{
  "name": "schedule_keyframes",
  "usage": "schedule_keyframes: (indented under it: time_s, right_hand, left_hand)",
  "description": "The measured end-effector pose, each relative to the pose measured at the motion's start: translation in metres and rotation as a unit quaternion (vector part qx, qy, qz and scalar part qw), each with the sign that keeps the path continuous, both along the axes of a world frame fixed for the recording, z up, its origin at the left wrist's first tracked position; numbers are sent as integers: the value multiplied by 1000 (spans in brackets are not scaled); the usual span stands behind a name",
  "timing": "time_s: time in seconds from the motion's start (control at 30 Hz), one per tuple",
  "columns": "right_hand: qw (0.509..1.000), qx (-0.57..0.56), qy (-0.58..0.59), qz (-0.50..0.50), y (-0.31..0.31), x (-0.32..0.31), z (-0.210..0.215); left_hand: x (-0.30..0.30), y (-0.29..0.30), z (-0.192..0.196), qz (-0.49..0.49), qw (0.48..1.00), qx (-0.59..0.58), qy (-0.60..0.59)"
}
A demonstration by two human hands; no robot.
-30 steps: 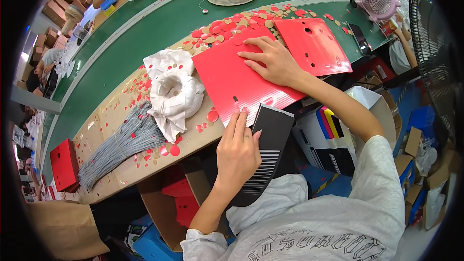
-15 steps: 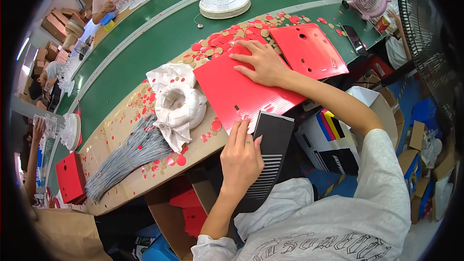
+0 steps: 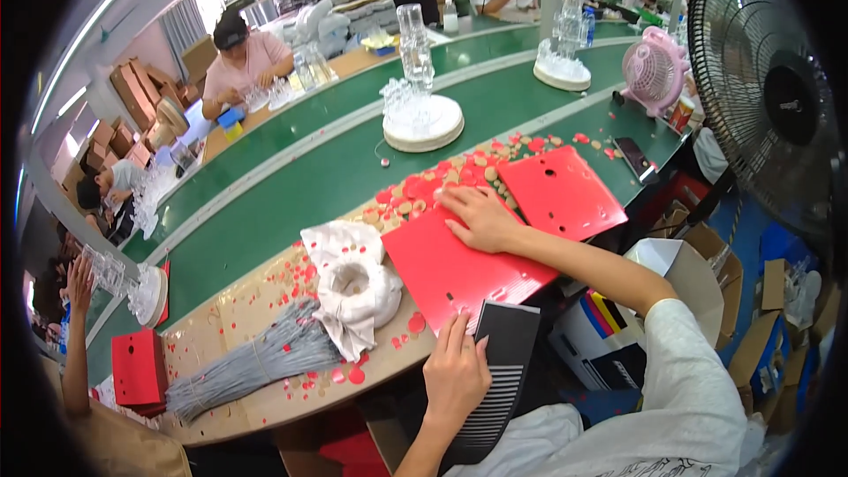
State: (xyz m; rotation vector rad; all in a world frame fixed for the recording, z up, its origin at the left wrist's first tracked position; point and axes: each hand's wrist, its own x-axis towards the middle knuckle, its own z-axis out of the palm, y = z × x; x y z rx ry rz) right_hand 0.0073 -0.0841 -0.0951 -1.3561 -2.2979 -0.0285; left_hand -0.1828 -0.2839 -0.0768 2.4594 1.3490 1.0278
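Observation:
A glossy red plastic sheet (image 3: 424, 269) lies on the near table edge. My right hand (image 3: 484, 219) is flat on its far part, fingers spread. At the sheet's near corner my left hand (image 3: 455, 373) has its bent fingertips close together on the edge; the thumb's underside is hidden. Beside that hand a black sheet with pale stripes (image 3: 502, 389) leans between my lap and the table. A second red sheet with dark holes (image 3: 564, 194) lies to the right of the first one.
Red and tan discs (image 3: 415, 187) litter the table beyond the sheets. Left of them are a white cloth ring (image 3: 358, 293), a bundle of grey wires (image 3: 256, 362) and a red stack (image 3: 139, 367). A green conveyor (image 3: 291, 159) carries clear pieces. A large fan (image 3: 786, 97) stands right.
The view has tilted up, bringing more of the room and co-workers into sight. Both hands keep nearly the same places on the red sheet.

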Motion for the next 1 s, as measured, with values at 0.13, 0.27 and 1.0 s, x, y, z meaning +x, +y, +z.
schedule_keyframes:
  time_s: [0.13, 0.27, 1.0]
  right_hand:
    - [991, -126, -38, 34, 18, 5, 14]
    - [987, -118, 42, 98, 32, 5, 34]
    - [971, -14, -228, 73, 26, -25, 82]
  left_hand:
    - [-1, -1, -2, 3, 1000, 7, 2]
    - [2, 1, -2, 3, 1000, 13, 0]
    - [3, 1, -7, 12, 999, 32, -2]
